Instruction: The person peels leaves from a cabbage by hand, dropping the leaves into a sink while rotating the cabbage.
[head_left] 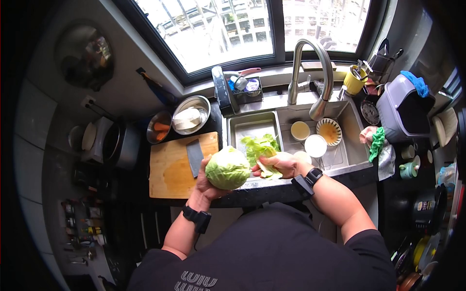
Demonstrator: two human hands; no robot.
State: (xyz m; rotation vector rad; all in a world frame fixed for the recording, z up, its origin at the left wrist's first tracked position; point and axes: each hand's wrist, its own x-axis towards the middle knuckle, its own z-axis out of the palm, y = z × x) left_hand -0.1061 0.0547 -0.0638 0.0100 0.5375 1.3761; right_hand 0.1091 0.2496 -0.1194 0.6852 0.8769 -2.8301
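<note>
My left hand (204, 179) is wrapped round a pale green head of cabbage (227, 168) in front of the sink. To its right, my right hand (284, 164) is closed on a torn cabbage leaf (268, 171), part of which hangs below the fingers. More loose cabbage leaves (260, 145) show just beyond that hand, over the left sink basin (242, 127). Left of the cabbage, a dark-bladed cleaver (195, 157) lies on a wooden cutting board (170, 167); its handle end is hidden behind my left hand.
Bowls (316, 145) stand in the right basin (348, 140) under a tall faucet (323, 58). Behind the board are a metal bowl with white contents (206, 104) and a bowl holding orange pieces (161, 130). A grey bin (400, 109) and cloths (376, 144) sit at the right.
</note>
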